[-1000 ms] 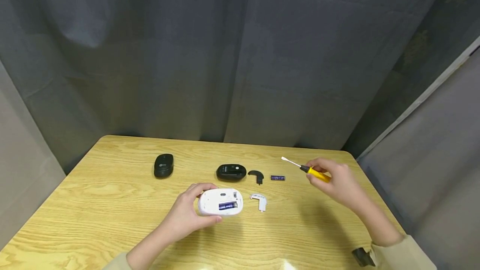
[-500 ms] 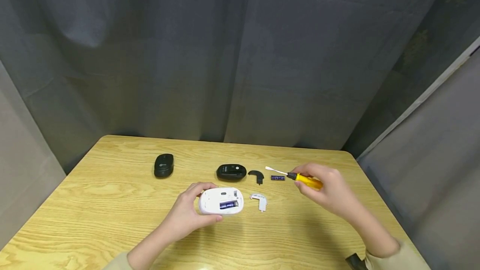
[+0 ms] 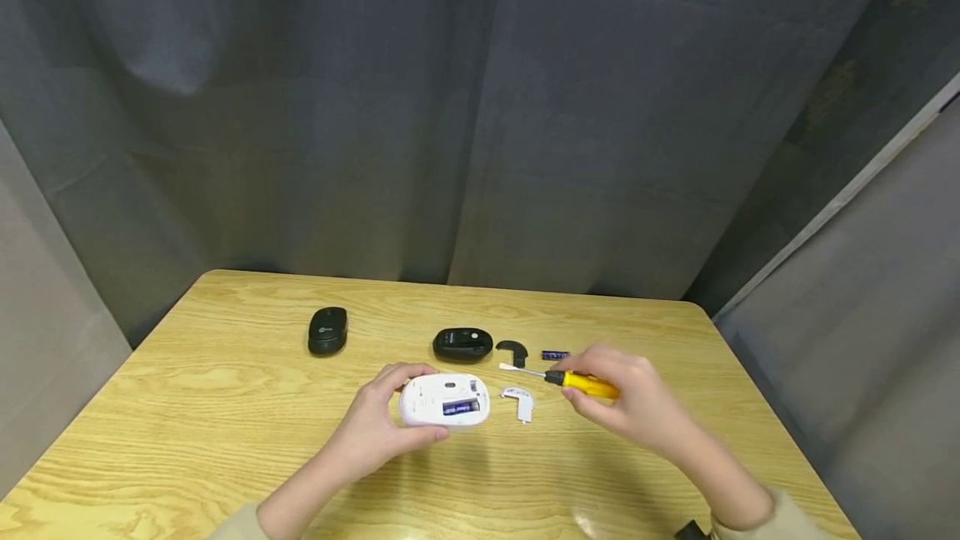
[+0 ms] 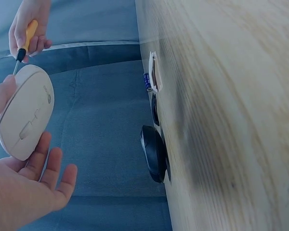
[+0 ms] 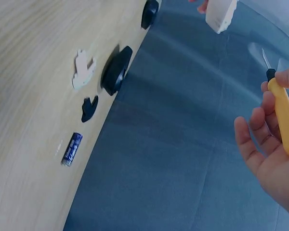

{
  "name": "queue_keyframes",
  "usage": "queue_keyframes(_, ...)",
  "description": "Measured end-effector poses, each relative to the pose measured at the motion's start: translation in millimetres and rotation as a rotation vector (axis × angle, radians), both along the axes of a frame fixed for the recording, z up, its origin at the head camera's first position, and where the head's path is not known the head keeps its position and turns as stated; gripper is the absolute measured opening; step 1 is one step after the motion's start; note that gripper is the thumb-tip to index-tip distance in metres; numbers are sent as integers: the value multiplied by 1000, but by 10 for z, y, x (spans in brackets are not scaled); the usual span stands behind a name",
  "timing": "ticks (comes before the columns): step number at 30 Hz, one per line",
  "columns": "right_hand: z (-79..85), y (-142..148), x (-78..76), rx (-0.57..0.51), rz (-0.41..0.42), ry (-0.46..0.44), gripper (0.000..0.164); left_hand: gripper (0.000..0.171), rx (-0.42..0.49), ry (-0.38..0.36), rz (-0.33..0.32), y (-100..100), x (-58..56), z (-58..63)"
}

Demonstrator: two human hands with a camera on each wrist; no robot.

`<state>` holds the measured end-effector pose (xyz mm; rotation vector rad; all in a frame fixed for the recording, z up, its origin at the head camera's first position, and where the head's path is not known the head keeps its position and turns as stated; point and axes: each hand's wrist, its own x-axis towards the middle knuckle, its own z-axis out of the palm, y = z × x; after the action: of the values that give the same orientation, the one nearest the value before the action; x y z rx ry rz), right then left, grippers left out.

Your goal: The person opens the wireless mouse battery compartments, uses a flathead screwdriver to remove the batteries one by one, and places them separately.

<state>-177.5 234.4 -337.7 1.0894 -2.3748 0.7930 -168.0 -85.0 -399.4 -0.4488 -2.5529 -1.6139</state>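
My left hand (image 3: 373,423) grips a white computer mouse (image 3: 425,413) by its edges above the table. Its underside faces up, and a blue battery (image 3: 460,408) lies in the uncovered compartment. In the left wrist view the mouse's smooth top (image 4: 31,110) shows. My right hand (image 3: 630,398) holds a yellow-handled screwdriver (image 3: 594,386), its flat metal tip pointing left toward the mouse, apart from it in the head view. In the right wrist view the thumb and fingers close around the screwdriver's handle (image 5: 285,115).
A white battery cover (image 3: 523,403) lies right of the mouse. Behind are an overturned black mouse (image 3: 462,345), a black cover (image 3: 516,352) and a loose blue battery (image 3: 555,355). Another black mouse (image 3: 327,331) rests at the left of the wooden table (image 3: 247,373).
My right hand has moved left and nearer with the screwdriver, bringing its tip closer to the white mouse. The left hand and white mouse have shifted only slightly.
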Motion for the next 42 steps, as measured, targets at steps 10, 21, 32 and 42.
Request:
queue_keyframes(10, -85, -108, 36, 20, 74, -9, 25, 67, -4, 57, -25, 1, -5, 6)
queue_keyframes(21, -141, -154, 42, 40, 136, -23, 20, 67, -25, 71, -47, 0, -5, 23)
queue_keyframes(32, -162, -147, 28, 125, 146, -58, 22, 67, -81, 115, -60, 3, -2, 10)
queue_keyframes(42, -158, -182, 26, 129, 214, 54, 23, 68, -124, 150, -84, 21, 33, 26)
